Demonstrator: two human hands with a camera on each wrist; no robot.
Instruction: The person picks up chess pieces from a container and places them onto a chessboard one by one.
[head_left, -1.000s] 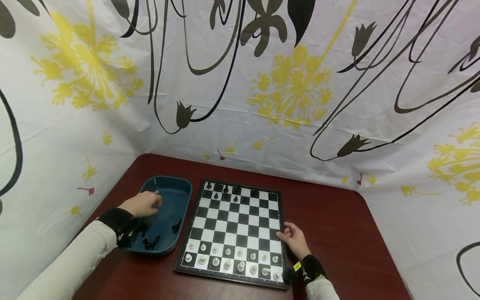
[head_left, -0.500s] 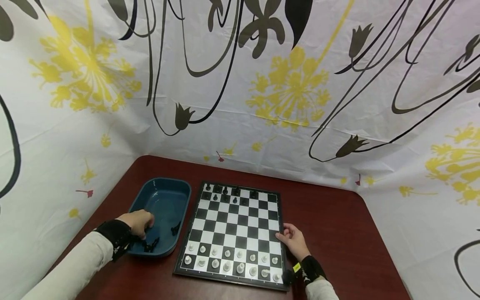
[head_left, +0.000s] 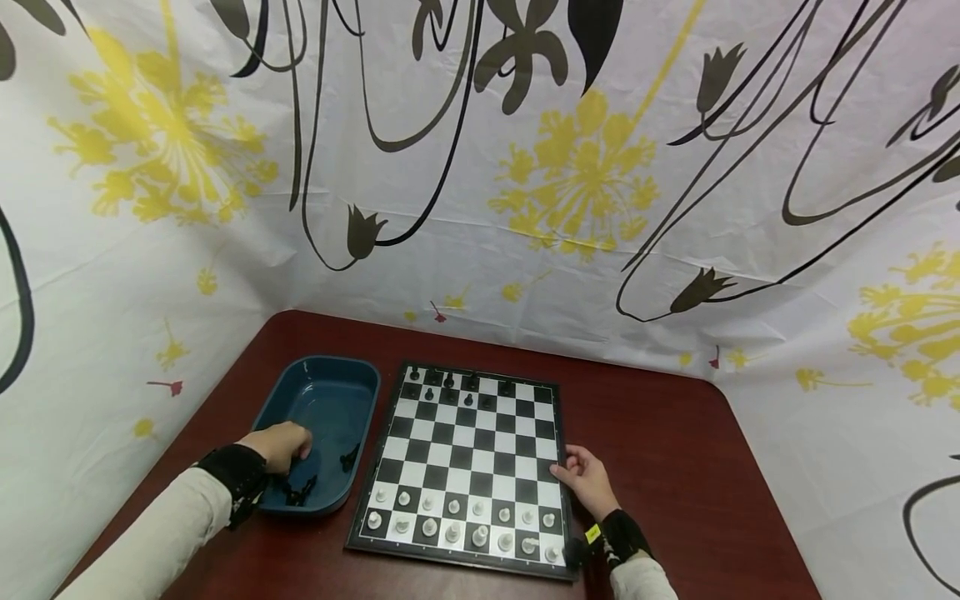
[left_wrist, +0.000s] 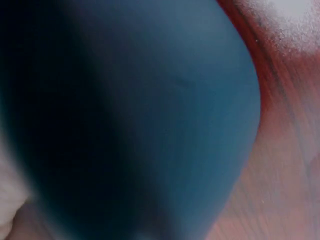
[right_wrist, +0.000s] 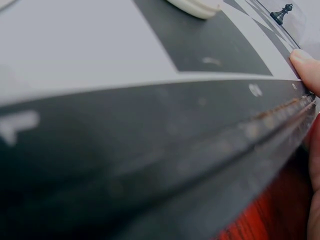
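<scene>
My left hand (head_left: 281,446) is down inside the blue tray (head_left: 341,417), its fingers curled downward at the left side. Its fingertips are hidden, so I cannot tell whether it grips a piece. Black chess pieces (head_left: 300,490) lie just below that hand, and another dark cluster (head_left: 349,457) lies by the tray's right wall. At the right edge of the chessboard (head_left: 472,458), my right hand (head_left: 588,482) holds the board, thumb on the top surface and fingers at the side. The right wrist view shows the thumb (right_wrist: 305,62) over the board's rim.
Two rows of white chess pieces (head_left: 452,531) stand along the board's near side. Several black pieces (head_left: 448,381) are at its far left. The reddish-brown table (head_left: 660,450) extends to the right, and a patterned cloth (head_left: 450,167) hangs behind it.
My left hand has moved down and toward the near end of the tray, its fingers dropping among the black pieces there. My right hand stays at the board's edge.
</scene>
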